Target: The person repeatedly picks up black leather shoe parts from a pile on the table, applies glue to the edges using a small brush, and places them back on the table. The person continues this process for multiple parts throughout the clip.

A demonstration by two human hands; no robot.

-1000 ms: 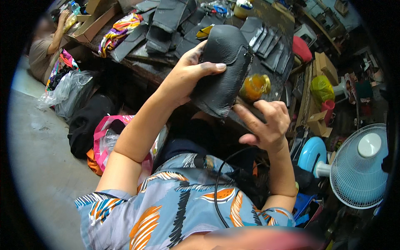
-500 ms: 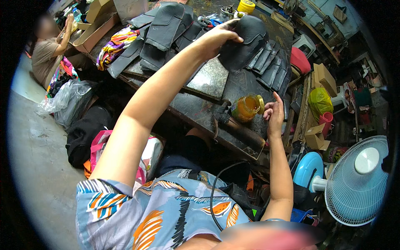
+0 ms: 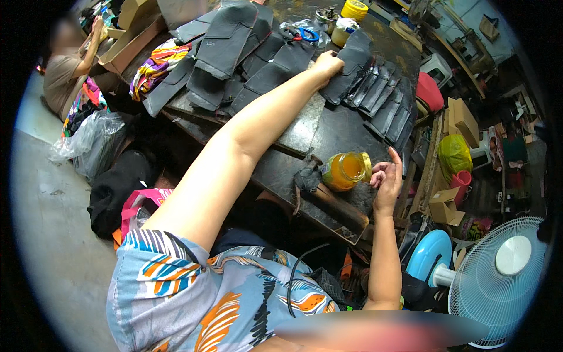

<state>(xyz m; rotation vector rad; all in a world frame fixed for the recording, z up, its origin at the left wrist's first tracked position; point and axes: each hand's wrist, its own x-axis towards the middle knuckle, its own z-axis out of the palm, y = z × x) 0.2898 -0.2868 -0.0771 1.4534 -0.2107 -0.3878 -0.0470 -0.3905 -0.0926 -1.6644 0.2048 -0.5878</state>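
The left hand [image 3: 328, 62] reaches far across the dark workbench [image 3: 328, 132] and rests flat on a black leather piece [image 3: 352, 67] at the head of an overlapping row of similar pieces [image 3: 384, 100]; its fingers are spread on top, not closed round anything. That piece looks set down with the finished ones. The right hand [image 3: 387, 179] hovers open and empty just beside a jar of yellow glue [image 3: 345, 171], not touching it. More pieces [image 3: 226, 50] are stacked at the far left.

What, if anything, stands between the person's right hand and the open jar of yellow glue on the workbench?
Nothing visible does. The right hand is open just right of the glue jar, fingertips almost at its rim, with only a narrow gap of dark workbench between them.
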